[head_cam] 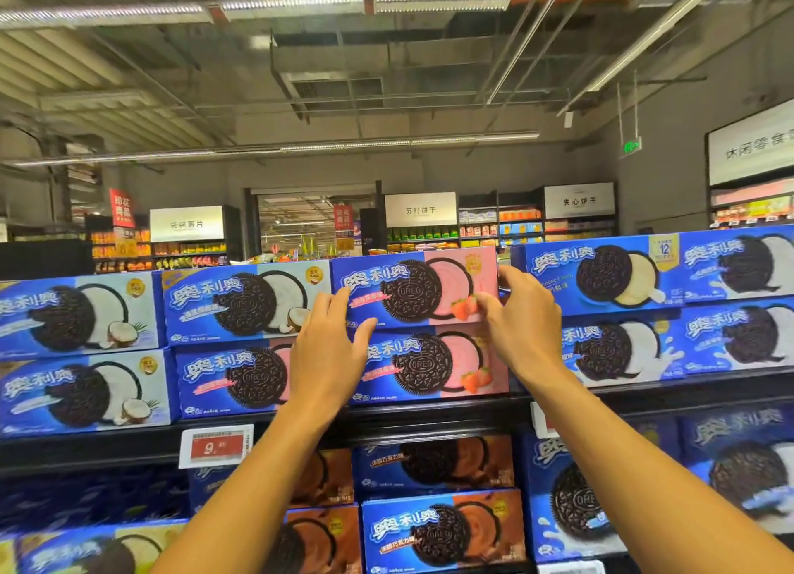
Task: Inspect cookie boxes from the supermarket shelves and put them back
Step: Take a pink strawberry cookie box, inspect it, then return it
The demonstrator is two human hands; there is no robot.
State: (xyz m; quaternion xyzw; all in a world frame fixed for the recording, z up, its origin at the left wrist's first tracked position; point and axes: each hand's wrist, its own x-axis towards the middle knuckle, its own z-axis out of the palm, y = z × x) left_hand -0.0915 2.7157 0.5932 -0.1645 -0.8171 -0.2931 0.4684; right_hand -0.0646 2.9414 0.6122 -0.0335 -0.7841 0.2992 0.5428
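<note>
A blue and pink strawberry cookie box (412, 290) lies on top of a matching strawberry box (429, 367) on the upper shelf (429, 414). My right hand (526, 320) grips the top box's right end, thumb on the front and fingers around the edge. My left hand (331, 350) is spread open against that box's lower left corner, fingertips touching the front. Both forearms reach up from below.
Blue coconut cookie boxes (245, 303) stand to the left and white-cream boxes (601, 272) to the right, tight against the strawberry stack. Chocolate boxes (442, 530) fill the shelf below. A red price tag (217, 444) hangs on the shelf edge. More aisles stand behind.
</note>
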